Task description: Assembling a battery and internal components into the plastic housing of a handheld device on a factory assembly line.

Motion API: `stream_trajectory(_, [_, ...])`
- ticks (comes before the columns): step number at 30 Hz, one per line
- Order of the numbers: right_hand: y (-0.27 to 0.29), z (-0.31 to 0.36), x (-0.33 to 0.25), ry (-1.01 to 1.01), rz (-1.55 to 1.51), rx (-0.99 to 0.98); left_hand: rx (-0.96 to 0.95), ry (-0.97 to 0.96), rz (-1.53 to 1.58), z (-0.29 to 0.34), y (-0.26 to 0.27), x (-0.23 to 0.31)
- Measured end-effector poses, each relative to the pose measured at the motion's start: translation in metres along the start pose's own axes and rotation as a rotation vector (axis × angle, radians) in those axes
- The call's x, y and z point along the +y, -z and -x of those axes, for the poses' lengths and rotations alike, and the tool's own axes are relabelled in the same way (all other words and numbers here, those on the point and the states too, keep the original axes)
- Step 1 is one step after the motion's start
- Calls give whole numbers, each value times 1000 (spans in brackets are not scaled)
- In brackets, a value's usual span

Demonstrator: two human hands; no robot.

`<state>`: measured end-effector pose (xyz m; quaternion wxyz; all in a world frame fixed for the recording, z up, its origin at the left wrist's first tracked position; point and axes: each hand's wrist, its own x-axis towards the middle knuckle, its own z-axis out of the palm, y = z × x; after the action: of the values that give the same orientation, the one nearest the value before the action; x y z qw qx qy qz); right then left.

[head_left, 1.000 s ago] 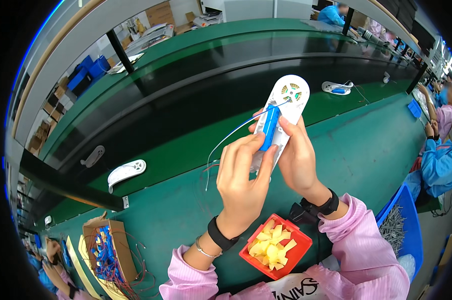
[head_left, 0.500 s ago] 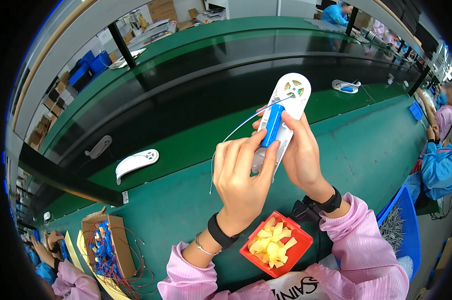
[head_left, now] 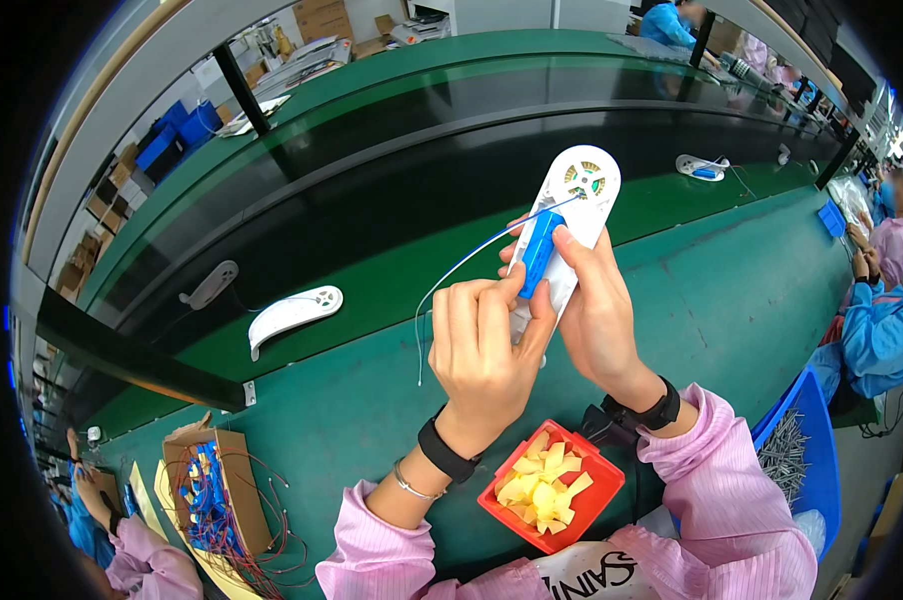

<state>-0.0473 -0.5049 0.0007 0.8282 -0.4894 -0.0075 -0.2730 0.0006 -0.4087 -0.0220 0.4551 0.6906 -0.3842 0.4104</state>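
My right hand (head_left: pixel 604 312) grips a white plastic housing (head_left: pixel 600 212) from its right side, holding it tilted above the bench. A round vented end with copper-coloured windings behind it points away from me. Along the housing's middle lies a blue cylindrical battery (head_left: pixel 538 262), with my right thumb against its upper end. The fingertips and thumb of my left hand (head_left: pixel 484 350) pinch the battery's lower end. A thin blue-and-white wire (head_left: pixel 452 275) runs from the round end and curves down on the left. My hands partly hide the housing's lower part.
Beyond the green bench, the belt carries white housings (head_left: pixel 297 315) left and right. Near me stand a red bin (head_left: pixel 594 500) of yellow tape pieces, a cardboard box (head_left: pixel 242 490) of blue wired batteries and a blue bin (head_left: pixel 820 460) of screws. Other people work at both sides.
The housings on the belt have shifted to the right. Between my fingers the battery has turned slightly, and my left hand has moved a little. My right hand keeps its hold.
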Motion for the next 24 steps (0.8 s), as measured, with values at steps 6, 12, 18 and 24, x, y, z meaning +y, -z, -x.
stream_trajectory(6, [-4,3,-1,58,89,48,-14,59,54,-1,3,7])
stream_trajectory(12, [-4,2,-1,60,118,28,-89,380,296,-7,11,12])
stream_trajectory(18, [-2,1,1,37,75,34,-56,185,148,-2,5,8])
stream_trajectory(24, [-3,1,7,48,68,26,-65,172,148,-4,6,6])
